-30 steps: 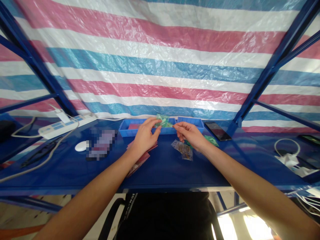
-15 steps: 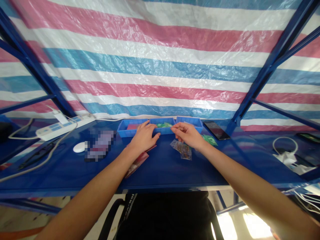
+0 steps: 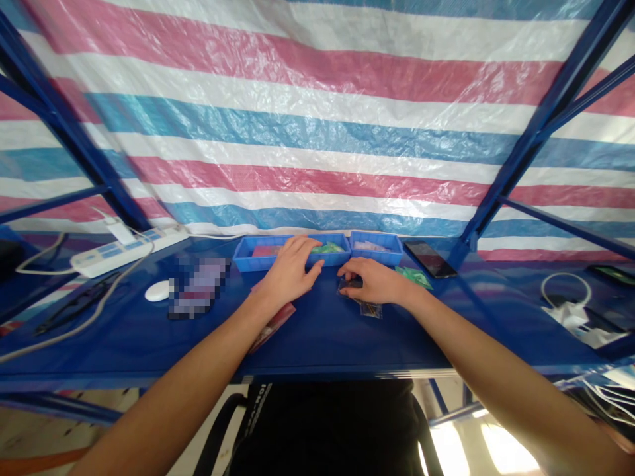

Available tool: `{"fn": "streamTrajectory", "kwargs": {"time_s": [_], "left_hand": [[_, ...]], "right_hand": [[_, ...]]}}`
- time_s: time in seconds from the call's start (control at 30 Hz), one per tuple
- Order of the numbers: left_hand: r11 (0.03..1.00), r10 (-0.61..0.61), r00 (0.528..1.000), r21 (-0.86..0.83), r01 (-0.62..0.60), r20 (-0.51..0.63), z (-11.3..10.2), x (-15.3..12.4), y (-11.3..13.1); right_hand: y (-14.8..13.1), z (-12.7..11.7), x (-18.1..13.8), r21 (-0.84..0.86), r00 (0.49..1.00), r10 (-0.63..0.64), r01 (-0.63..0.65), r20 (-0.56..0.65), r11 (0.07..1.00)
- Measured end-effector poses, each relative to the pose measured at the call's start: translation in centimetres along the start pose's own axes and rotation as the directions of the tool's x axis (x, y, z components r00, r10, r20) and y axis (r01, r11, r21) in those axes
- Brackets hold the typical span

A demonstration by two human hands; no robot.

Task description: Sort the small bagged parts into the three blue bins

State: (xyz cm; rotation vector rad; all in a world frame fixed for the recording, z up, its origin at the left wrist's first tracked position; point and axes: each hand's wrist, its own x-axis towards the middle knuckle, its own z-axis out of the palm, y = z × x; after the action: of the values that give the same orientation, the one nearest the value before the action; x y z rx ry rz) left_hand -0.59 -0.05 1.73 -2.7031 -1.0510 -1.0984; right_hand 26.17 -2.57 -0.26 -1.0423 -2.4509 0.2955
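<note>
While the right bare hand (image 3: 372,279) curls its fingers over the small clear plastic packets with brassy-looking contents (image 3: 371,311) on the glossy blue tabletop (image 3: 322,330), whether they grip one cannot be told. The left bare hand (image 3: 290,270) holds thumb and fingers wide, nothing visible between them, at the long blue plastic tray (image 3: 332,259). The packets should be light, limp and slippery, probably stiffer inside; pinching 1 film edge would suit best.
</note>
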Motion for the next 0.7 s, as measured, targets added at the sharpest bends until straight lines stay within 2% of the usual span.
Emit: {"fn": "streamTrajectory", "kwargs": {"time_s": [0.13, 0.27, 0.5, 0.6, 0.7], "left_hand": [[0.996, 0.067, 0.998, -0.064, -0.067, 0.002, 0.2, 0.0, 0.4], [0.991, 0.072, 0.997, -0.114, -0.068, 0.030, 0.2, 0.0, 0.9], [0.969, -0.052, 0.983, -0.230, 0.093, 0.176, -0.6, -0.2, 2.7], [0.933, -0.111, 0.966, -0.310, 0.183, 0.235, -0.7, -0.2, 3.2], [0.917, -0.134, 0.968, -0.343, 0.202, 0.213, -0.6, -0.2, 3.1]], "right_hand": [[0.1, 0.8, 0.3, 0.094, 1.000, 0.020, -0.018, -0.024, 0.995], [-0.2, 0.9, 0.5, 0.216, 0.996, 0.061, -0.044, -0.071, 0.975], [-1.2, 0.5, 0.9, 0.469, 0.933, 0.226, -0.073, -0.280, 0.880], [-1.2, 0.9, 1.1, 0.577, 0.924, 0.255, -0.047, -0.285, 0.815], [-1.1, 1.2, 1.2, 0.679, 0.931, 0.264, -0.023, -0.253, 0.734]]}}
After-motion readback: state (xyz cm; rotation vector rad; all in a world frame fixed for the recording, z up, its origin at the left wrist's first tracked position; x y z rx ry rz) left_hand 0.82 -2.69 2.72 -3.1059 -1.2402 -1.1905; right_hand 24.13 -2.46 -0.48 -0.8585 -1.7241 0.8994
